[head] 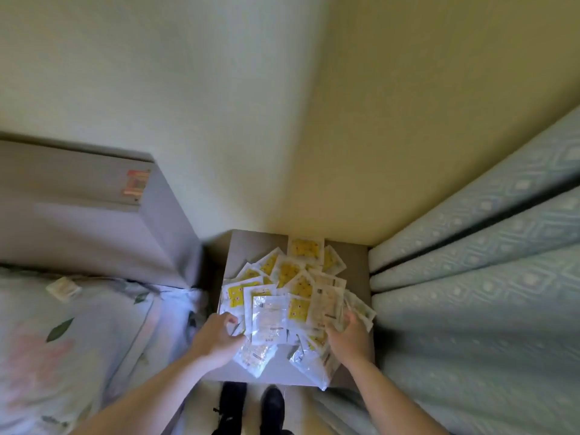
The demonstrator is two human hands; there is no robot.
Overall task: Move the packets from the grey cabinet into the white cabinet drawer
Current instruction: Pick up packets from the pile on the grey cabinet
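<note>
Several white and yellow packets (287, 282) lie in a loose heap on top of the grey cabinet (248, 246) between a bed and a curtain. My left hand (216, 339) rests on the heap's left edge, its fingers curled onto a clear white packet (269, 318). At the right edge, my right hand (346, 335) closes around a bundle of packets (357, 309). No white cabinet or drawer is in view.
A bed with floral bedding (62, 334) and a grey headboard (94, 221) lies to the left. A pale green patterned curtain (477, 262) hangs on the right. The wall corner stands behind the cabinet. My dark shoes (251, 406) are on the floor just in front.
</note>
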